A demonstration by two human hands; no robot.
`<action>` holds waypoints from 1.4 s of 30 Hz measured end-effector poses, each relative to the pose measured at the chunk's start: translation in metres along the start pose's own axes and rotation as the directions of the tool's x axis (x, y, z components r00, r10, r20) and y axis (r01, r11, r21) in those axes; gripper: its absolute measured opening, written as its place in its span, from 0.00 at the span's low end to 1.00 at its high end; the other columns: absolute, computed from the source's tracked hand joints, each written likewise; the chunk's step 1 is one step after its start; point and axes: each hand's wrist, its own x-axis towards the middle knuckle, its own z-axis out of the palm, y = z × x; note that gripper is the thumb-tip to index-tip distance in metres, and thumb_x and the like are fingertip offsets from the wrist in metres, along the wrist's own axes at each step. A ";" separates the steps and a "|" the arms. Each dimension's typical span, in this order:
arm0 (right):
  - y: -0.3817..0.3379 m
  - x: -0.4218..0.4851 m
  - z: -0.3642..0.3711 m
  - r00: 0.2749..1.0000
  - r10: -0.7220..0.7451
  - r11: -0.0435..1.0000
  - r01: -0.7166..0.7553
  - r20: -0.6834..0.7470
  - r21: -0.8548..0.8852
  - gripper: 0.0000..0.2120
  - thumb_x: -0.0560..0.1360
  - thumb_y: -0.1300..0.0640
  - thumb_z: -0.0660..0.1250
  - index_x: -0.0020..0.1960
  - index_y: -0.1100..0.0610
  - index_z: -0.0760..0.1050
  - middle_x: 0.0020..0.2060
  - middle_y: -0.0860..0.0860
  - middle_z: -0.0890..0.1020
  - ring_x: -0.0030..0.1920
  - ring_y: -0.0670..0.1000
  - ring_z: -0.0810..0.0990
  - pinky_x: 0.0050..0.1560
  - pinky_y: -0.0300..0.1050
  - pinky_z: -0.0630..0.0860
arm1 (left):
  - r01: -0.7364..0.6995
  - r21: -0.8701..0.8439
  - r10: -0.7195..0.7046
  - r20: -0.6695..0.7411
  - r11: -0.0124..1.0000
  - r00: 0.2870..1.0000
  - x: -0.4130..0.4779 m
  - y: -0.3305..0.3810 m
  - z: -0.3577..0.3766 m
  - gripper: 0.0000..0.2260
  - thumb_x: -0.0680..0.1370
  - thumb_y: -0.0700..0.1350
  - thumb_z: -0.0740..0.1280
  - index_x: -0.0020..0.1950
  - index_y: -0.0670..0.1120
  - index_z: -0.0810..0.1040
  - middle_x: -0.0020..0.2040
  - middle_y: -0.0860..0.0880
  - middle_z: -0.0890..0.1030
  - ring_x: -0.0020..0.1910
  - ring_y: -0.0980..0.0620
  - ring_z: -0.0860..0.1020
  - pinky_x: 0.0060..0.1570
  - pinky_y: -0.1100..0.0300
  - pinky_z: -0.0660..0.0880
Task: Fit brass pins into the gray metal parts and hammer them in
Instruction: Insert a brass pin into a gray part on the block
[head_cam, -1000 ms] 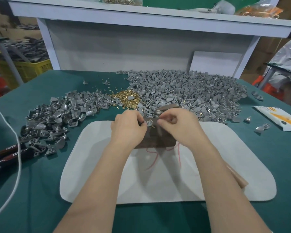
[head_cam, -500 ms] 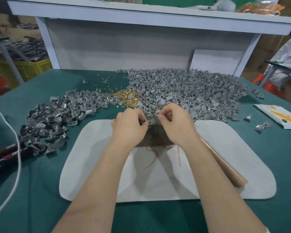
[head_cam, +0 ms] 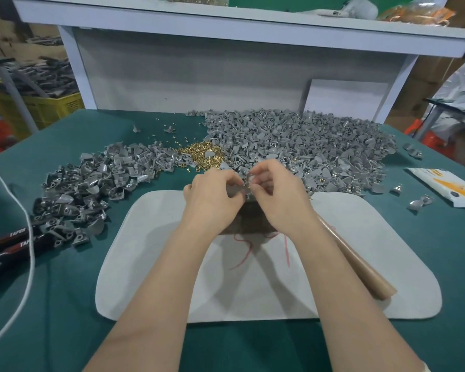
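1. The pin-fitting step is in hand. In the middle of the frame the left hand [head_cam: 212, 196] is pinching a small gray metal part [head_cam: 247, 194] between curled fingers and thumb, holding it over the far edge of a dark brown block [head_cam: 250, 222] that is sitting on a white rounded pad [head_cam: 333, 277].
2. The right hand [head_cam: 278, 196] is meeting it fingertip to fingertip, with thumb and forefinger pinching at the part. They are probably closing on a tiny brass pin [head_cam: 249, 187], going by a gold glint there.
3. A loose heap of brass pins [head_cam: 202, 154] is lying just above the hands, between a large heap of gray parts [head_cam: 306, 146] at upper right and a smaller gray heap [head_cam: 91, 189] at left.
4. The next move is calling for the pin to be seated straight, the part set down on the block, and the right hand freed for the tan wooden handle [head_cam: 357, 267] at lower right — a hammer's, I judge.
5. The fingers are hiding the part's hole and how deep the pin is sitting, and the right wrist is covering the handle's head end.
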 end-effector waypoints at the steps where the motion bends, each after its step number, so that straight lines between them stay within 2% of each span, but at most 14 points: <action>1: 0.000 0.000 0.000 1.000 -0.001 1.000 0.001 -0.006 0.006 0.09 0.75 0.63 0.65 0.52 0.51 0.73 0.37 0.41 0.77 0.40 0.40 0.77 0.49 0.43 0.76 | -0.026 -0.024 0.026 -0.012 0.999 1.000 0.000 0.002 -0.001 0.03 0.75 0.48 0.67 0.44 0.57 0.77 0.53 0.53 0.78 0.58 0.47 0.73 0.60 0.50 0.68; 3: 0.000 0.000 0.001 1.000 0.005 1.000 -0.005 -0.011 0.014 0.10 0.75 0.62 0.65 0.52 0.50 0.72 0.37 0.42 0.78 0.40 0.40 0.77 0.49 0.44 0.76 | -0.074 -0.042 0.073 -0.036 0.996 0.997 -0.001 0.003 -0.001 0.06 0.76 0.45 0.67 0.41 0.56 0.77 0.50 0.52 0.77 0.56 0.47 0.73 0.59 0.49 0.69; 10: -0.003 0.004 0.000 0.995 0.097 0.984 -0.090 -0.039 0.156 0.06 0.74 0.62 0.68 0.45 0.50 0.76 0.37 0.45 0.81 0.42 0.47 0.80 0.52 0.49 0.78 | -0.161 -0.068 0.155 -0.080 0.985 0.985 0.000 0.003 0.000 0.03 0.76 0.44 0.66 0.43 0.51 0.77 0.50 0.51 0.79 0.55 0.47 0.74 0.59 0.47 0.69; 13: -0.004 0.004 -0.001 0.995 0.097 0.990 -0.093 -0.038 0.106 0.06 0.74 0.60 0.68 0.42 0.51 0.78 0.37 0.47 0.82 0.43 0.48 0.80 0.52 0.49 0.77 | -0.170 -0.076 0.163 -0.086 0.982 0.983 -0.001 0.003 0.000 0.02 0.76 0.44 0.67 0.44 0.50 0.78 0.50 0.51 0.79 0.55 0.47 0.74 0.59 0.47 0.69; 16: -0.003 0.002 -0.001 0.995 0.080 0.996 -0.078 -0.052 0.029 0.04 0.75 0.59 0.67 0.43 0.52 0.77 0.39 0.49 0.81 0.43 0.49 0.79 0.52 0.49 0.76 | -0.150 -0.073 0.144 -0.082 0.986 0.986 0.000 0.002 -0.001 0.01 0.75 0.46 0.68 0.46 0.51 0.79 0.51 0.51 0.79 0.56 0.47 0.74 0.59 0.47 0.69; 20: -0.001 0.000 0.000 1.000 -0.008 0.978 0.006 -0.011 -0.211 0.03 0.75 0.59 0.66 0.45 0.55 0.78 0.45 0.52 0.78 0.47 0.54 0.77 0.52 0.52 0.73 | -0.031 -0.009 0.031 0.018 0.999 0.999 0.000 -0.004 -0.004 0.05 0.73 0.50 0.70 0.48 0.55 0.79 0.52 0.53 0.80 0.58 0.48 0.75 0.60 0.48 0.70; 24: -0.001 0.000 0.002 0.993 -0.092 0.922 0.113 0.073 -0.370 0.04 0.76 0.60 0.65 0.47 0.57 0.78 0.44 0.50 0.74 0.48 0.54 0.73 0.52 0.46 0.68 | -0.015 0.063 0.009 0.098 0.998 0.995 -0.001 -0.004 -0.001 0.04 0.73 0.48 0.69 0.47 0.54 0.80 0.53 0.50 0.79 0.58 0.46 0.75 0.59 0.48 0.72; 31: -0.007 0.000 0.002 0.985 -0.128 0.866 0.170 0.119 -0.471 0.05 0.77 0.60 0.62 0.49 0.57 0.77 0.48 0.53 0.77 0.48 0.57 0.75 0.50 0.50 0.70 | -0.028 0.076 0.022 0.084 0.997 0.996 0.001 -0.004 0.001 0.03 0.75 0.45 0.67 0.47 0.52 0.79 0.53 0.49 0.78 0.57 0.44 0.75 0.59 0.47 0.71; 39: -0.011 0.008 -0.001 0.968 -0.111 0.787 0.223 0.223 -0.576 0.06 0.76 0.61 0.61 0.50 0.55 0.75 0.50 0.52 0.76 0.51 0.55 0.75 0.49 0.45 0.66 | -0.035 0.101 0.029 0.063 0.994 0.998 0.001 -0.004 0.002 0.07 0.75 0.44 0.65 0.49 0.53 0.81 0.54 0.49 0.80 0.58 0.45 0.75 0.58 0.48 0.72; 42: -0.011 0.009 -0.002 0.970 -0.104 0.797 0.214 0.220 -0.564 0.05 0.76 0.61 0.61 0.50 0.55 0.75 0.50 0.52 0.76 0.51 0.54 0.75 0.50 0.44 0.66 | -0.041 0.065 0.038 0.036 0.997 0.999 0.000 -0.002 0.001 0.07 0.75 0.43 0.65 0.49 0.52 0.80 0.53 0.50 0.80 0.57 0.46 0.76 0.58 0.48 0.72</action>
